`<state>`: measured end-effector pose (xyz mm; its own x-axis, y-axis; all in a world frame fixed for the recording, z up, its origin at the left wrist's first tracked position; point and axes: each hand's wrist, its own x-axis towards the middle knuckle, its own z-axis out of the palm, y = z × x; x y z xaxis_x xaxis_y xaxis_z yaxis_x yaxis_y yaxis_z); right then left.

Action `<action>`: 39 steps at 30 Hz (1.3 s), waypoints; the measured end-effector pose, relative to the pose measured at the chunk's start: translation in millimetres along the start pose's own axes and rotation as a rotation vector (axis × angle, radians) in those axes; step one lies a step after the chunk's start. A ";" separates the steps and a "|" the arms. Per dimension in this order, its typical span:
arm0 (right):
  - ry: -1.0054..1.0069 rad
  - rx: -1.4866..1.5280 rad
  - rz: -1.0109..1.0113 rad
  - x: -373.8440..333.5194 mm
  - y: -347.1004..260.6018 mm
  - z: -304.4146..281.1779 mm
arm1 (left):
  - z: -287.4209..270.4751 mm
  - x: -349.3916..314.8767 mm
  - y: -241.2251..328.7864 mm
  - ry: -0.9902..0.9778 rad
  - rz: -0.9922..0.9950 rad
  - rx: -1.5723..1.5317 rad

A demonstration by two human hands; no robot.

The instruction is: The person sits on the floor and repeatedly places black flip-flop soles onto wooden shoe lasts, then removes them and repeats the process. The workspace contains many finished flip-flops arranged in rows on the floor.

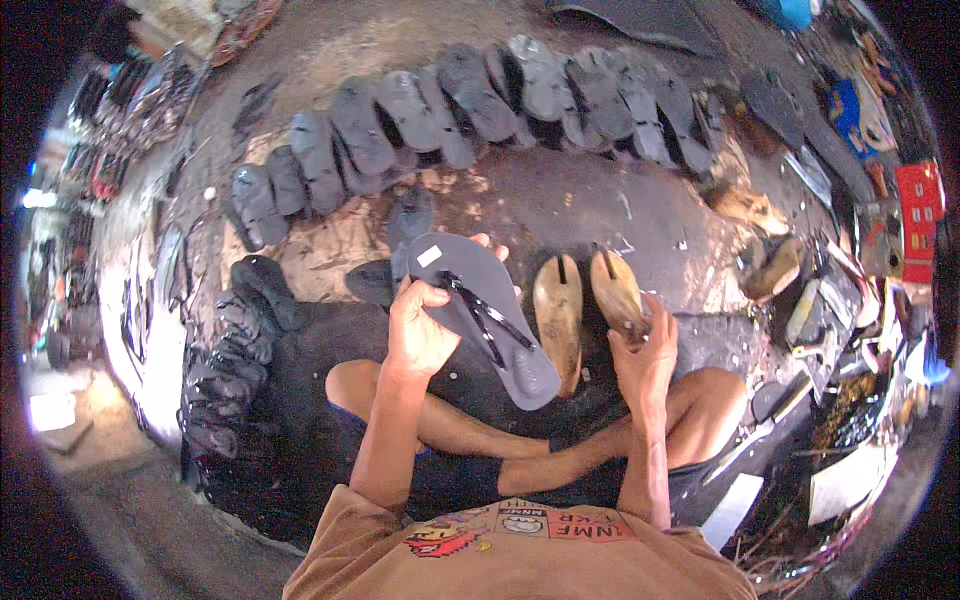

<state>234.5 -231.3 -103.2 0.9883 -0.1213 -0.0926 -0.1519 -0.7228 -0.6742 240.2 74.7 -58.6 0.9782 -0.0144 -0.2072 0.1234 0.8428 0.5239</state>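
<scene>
My left hand (pixel 425 325) grips a dark grey flip-flop (pixel 480 300) by its edge. Its sole faces up, with a glossy black strap across it and a small white sticker near the toe. My right hand (pixel 647 350) is closed around the near end of a wooden shoe last (pixel 613 285), which has a slot at its far end. Beside it, to the left, lies a second wooden last (pixel 558 310), partly behind the flip-flop's heel. Two more dark sandals, one of them a bluish sandal (pixel 410 220), lie just beyond my left hand.
A long curved row of dark sandals (pixel 400 110) lies across the far side. More sandals (pixel 235 370) are stacked at my left. On the right are another wooden last (pixel 775 270), scattered tools and scraps, and a red box (pixel 917 222). My crossed legs (pixel 480 440) are in front of me.
</scene>
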 end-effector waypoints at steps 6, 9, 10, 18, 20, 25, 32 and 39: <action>0.215 -0.404 -0.150 10.1 32.9 7.9 | -6.6 -47.4 15.9 0.106 0.172 -0.076; 0.060 -0.376 -0.250 5.9 47.3 1.5 | -1.6 -71.4 26.1 0.114 0.264 -0.102; 0.052 -0.421 -0.436 1.6 42.8 6.5 | -2.7 -80.1 27.0 0.108 0.310 -0.063; -0.199 -0.286 -0.355 -18.4 57.3 20.0 | -36.3 -139.6 53.7 0.123 0.499 -0.044; -0.229 -0.296 -0.362 -14.8 55.1 28.3 | -38.1 -147.0 65.5 0.123 0.490 -0.126; -0.183 0.834 0.099 -23.2 23.2 23.0 | -59.7 -143.9 80.6 0.104 0.533 -0.233; -0.592 1.134 0.162 -131.7 -96.9 -66.1 | -62.5 -139.8 110.3 0.207 0.778 -0.065; -0.652 1.002 0.201 -150.7 -93.7 -63.2 | 8.6 -139.4 80.0 0.170 0.861 0.134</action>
<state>98.8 -188.3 20.2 0.8141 0.4033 -0.4179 -0.5097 0.1515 -0.8469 115.2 139.6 19.4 0.7041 0.6845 0.1889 -0.6147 0.4544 0.6447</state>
